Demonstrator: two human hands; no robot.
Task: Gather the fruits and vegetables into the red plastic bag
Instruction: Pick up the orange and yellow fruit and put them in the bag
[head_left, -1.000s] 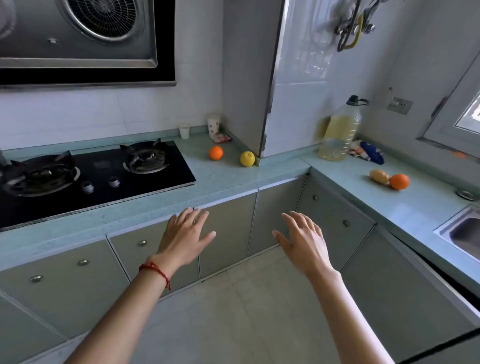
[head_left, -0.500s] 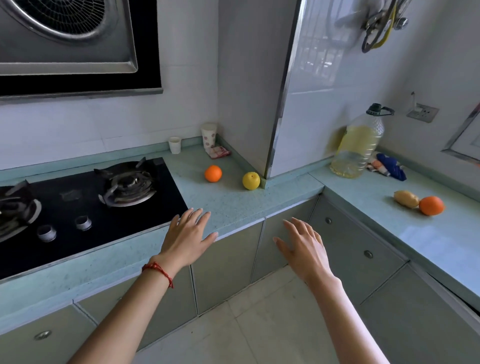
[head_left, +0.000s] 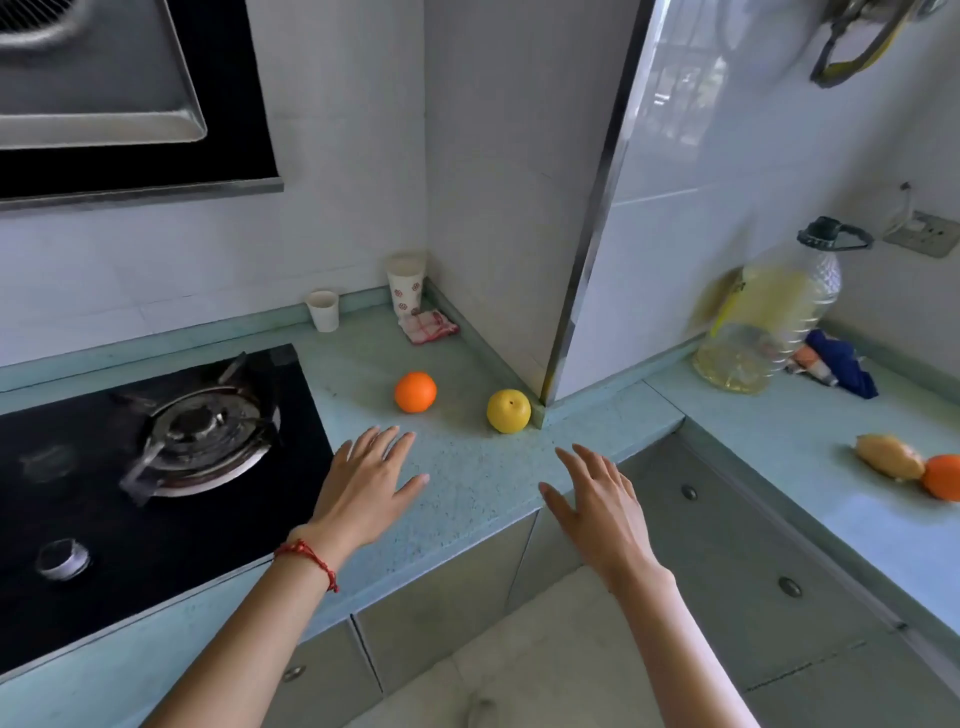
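Head view is showing both hands reaching over the pale green counter (head_left: 467, 483) with fingers spread and nothing in them. Left hand (head_left: 366, 486) is hovering just short of the orange (head_left: 415, 392); right hand (head_left: 597, 499) is hanging over the counter's edge, near the yellow fruit (head_left: 508, 410) sitting against the wall corner. A second orange (head_left: 943, 477) and a tan vegetable (head_left: 889, 456) are lying touching on the side counter, well apart from the hands. No red bag is showing — so its place cannot be told. To do this well, each hand is probably best cupping a round fruit from above, fingers curling underneath before lifting, since both could roll — toward the stove (head_left: 156, 467) especially.
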